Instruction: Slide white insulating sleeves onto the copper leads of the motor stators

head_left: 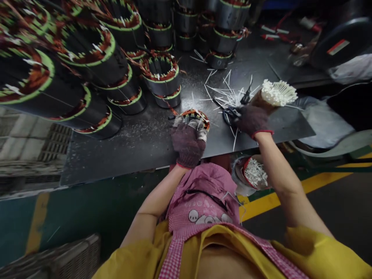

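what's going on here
A person in dark knit gloves is working at a dark metal table. The left hand grips a copper-wound motor stator, and the right hand holds a bundle of white cable ties just above loose ties scattered on the table. More stators stand nearby, some stacked, and a container of ties sits just beyond the table's edge, near the person's lap.
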The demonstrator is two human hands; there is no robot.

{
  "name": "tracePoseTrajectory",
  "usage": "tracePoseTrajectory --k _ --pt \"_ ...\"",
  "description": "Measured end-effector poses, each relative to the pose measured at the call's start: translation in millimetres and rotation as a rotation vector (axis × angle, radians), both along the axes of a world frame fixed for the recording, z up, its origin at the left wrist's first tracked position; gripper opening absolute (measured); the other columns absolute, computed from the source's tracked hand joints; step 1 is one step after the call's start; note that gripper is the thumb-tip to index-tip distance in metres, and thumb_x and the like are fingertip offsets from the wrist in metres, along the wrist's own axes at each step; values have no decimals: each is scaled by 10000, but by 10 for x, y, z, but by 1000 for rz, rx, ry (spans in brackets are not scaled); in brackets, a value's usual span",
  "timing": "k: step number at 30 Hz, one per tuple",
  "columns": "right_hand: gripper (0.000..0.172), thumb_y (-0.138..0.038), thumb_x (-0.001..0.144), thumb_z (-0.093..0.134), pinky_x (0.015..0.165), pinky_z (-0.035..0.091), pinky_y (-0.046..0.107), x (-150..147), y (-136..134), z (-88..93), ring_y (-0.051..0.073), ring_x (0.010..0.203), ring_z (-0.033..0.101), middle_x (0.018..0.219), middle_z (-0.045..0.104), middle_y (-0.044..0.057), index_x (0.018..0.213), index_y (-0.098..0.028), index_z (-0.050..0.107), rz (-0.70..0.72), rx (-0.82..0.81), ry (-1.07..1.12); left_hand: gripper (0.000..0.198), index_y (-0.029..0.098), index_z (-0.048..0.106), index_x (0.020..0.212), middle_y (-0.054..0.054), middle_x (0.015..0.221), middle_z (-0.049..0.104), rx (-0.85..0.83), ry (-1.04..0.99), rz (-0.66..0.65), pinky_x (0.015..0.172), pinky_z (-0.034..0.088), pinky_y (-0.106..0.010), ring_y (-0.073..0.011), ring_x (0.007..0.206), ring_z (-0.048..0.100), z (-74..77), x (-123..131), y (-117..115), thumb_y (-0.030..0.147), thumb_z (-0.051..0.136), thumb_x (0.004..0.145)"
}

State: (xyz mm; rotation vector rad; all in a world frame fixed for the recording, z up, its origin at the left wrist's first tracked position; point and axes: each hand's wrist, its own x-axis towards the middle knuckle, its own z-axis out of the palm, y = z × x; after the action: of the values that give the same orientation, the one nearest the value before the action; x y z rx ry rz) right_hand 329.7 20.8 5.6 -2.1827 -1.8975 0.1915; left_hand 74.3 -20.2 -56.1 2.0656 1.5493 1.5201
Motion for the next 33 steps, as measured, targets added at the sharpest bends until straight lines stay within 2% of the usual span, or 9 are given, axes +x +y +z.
tracePoseTrajectory --k 2,5,9,15,18,22,29,31,33 --pt "255 -338 872 805 898 600 475 -15 112 -29 386 1028 796 1027 847 256 982 -113 853 -16 -166 -216 165 263 714 1085 -91 1087 815 1 20 0 1270 479 -726 -379 1264 739 1 5 -16 324 777 944" --pt "355 -419 886 780 781 579 424 -115 163 -6 384 947 815 1007 845 284 977 -88 869 -48 -198 -296 273 256 701 1186 -127 1195 817 71 89 -31 1284 480 -733 -389 1311 739 77 -124 -142 316 792 935" --pt "382 -454 905 720 715 539 381 -143 19 133 361 917 819 1020 862 228 1050 -139 881 -56 -136 -342 387 289 702 1286 -119 1381 794 176 254 -63 1363 391 -746 -384 1429 697 183 -382 -365 294 831 920" --pt "532 -421 987 642 825 560 435 -42 -487 256 360 997 802 1223 863 155 1471 -230 751 79 108 -192 249 279 796 1188 -105 1311 838 131 292 -58 1142 598 -618 -377 1320 754 54 -398 -285 306 820 942" --pt "519 -504 953 699 810 554 465 53 -758 265 379 950 784 1141 856 152 1392 -237 770 189 48 -150 225 285 809 1180 -115 1308 839 128 240 -68 1112 598 -639 -388 1304 755 -54 -296 -207 350 801 964" --pt "396 -527 922 751 773 513 471 64 -988 296 368 852 751 992 833 147 1243 -296 767 345 8 -245 215 313 788 1213 -96 1351 823 107 135 -136 1193 543 -703 -368 1349 722 -146 -276 -174 340 747 1004" --pt "321 -484 1016 675 688 370 411 -164 -914 519 358 814 758 925 835 188 1102 -200 798 281 -193 -547 225 301 776 1218 -91 1349 819 95 166 -154 1190 525 -746 -387 1352 710 -159 -315 -170 326 720 1003" --pt "343 -486 1047 629 679 349 399 -123 -843 568 347 794 744 943 834 193 1120 -197 800 198 -167 -582 241 283 777 1245 -111 1367 815 84 186 -143 1206 513 -736 -385 1370 705 -131 -300 -189 304 699 1018" --pt "389 -495 1050 617 696 351 395 -70 -751 599 336 790 728 958 826 209 1171 -168 791 201 -121 -596 247 259 781 1252 -124 1359 820 73 214 -134 1216 512 -712 -373 1359 715 -95 -298 -207 281 684 1026"
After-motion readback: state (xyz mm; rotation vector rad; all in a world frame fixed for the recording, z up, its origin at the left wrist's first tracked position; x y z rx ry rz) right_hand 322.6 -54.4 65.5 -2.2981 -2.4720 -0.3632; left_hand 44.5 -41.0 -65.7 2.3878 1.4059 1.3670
